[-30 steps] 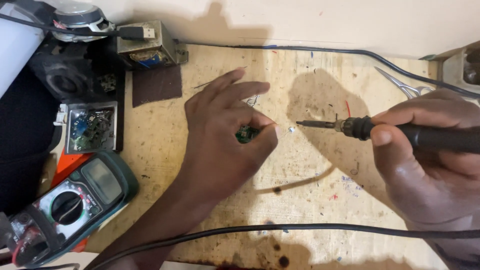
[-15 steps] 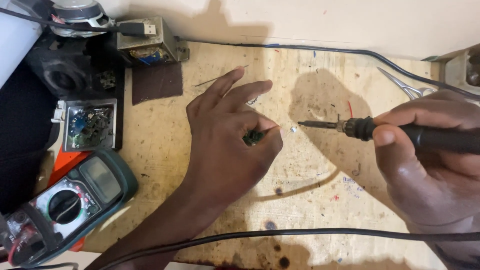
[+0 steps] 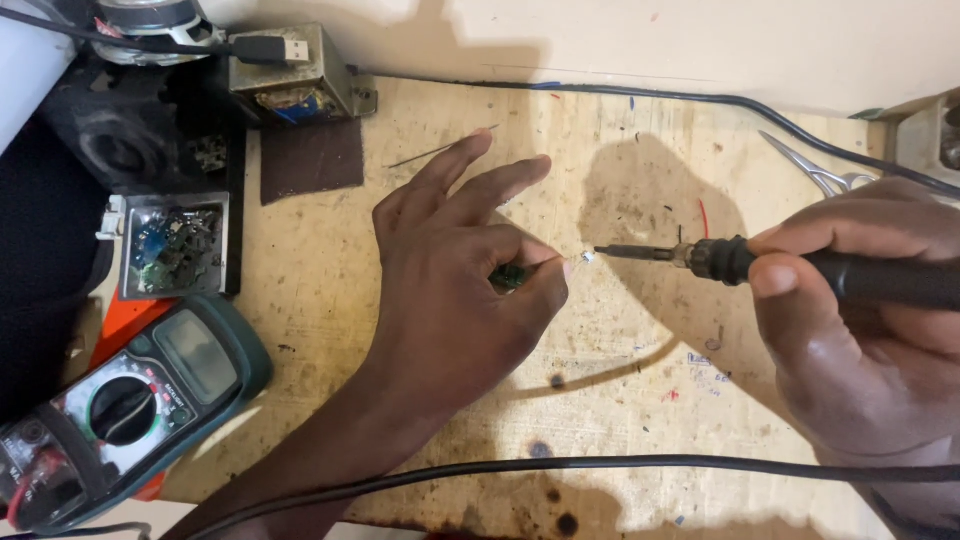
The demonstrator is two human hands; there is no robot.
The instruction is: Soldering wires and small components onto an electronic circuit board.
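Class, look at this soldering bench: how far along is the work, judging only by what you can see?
Done: the soldering iron is gripped in the right hand, and a small green part is pinched in the left hand. In hand: the iron's tip sits at the part's bright end. Left: whether a joint has formed is too small to tell. The multimeter lies untouched nearby.

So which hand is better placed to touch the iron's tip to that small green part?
Probably the right hand: it grips the black soldering iron, tip almost at the small green component. The left hand is busy pinching that part.
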